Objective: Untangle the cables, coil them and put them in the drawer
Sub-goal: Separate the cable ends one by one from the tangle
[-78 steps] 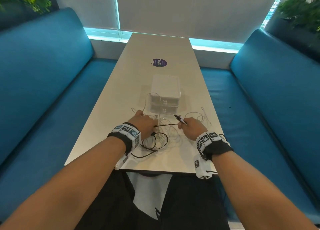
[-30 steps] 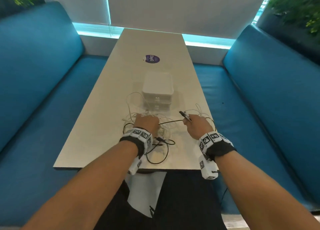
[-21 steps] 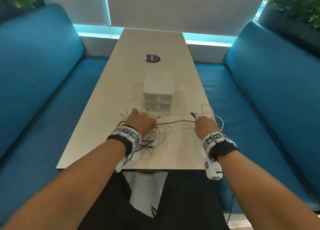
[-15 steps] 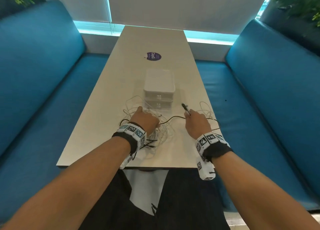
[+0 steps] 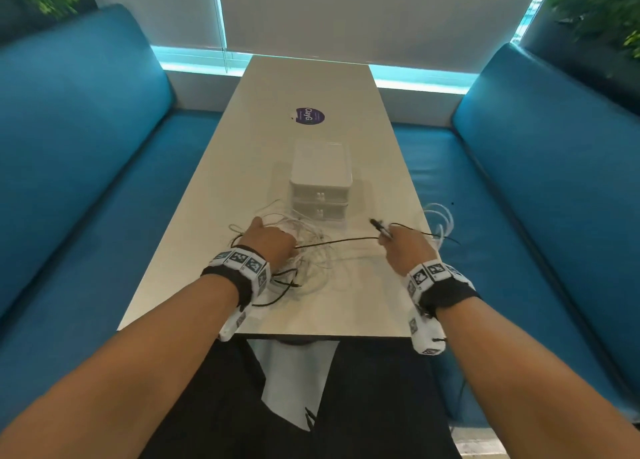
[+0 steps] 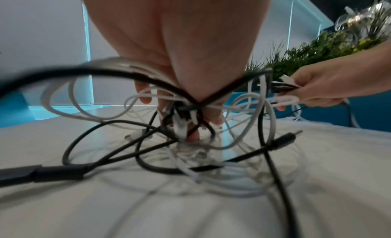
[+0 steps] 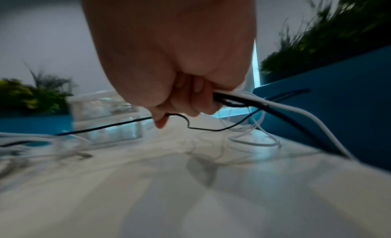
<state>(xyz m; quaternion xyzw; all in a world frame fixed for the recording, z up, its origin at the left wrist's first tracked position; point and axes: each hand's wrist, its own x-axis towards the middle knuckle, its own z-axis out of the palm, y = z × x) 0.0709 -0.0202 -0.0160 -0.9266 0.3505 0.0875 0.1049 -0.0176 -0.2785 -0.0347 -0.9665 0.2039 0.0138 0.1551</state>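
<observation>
Both hands grip cables: left hand [image 5: 268, 240] clutches the tangled black-and-white cable knot [image 6: 186, 121], right hand [image 5: 407, 249] pinches a thin black cable [image 5: 341, 241].

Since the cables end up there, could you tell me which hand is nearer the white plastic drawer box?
Left. The left hand sits just before the white plastic drawer box; the right hand is farther right.

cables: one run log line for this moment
left hand pins cable tangle | right hand grips thin black cable | drawers closed
</observation>
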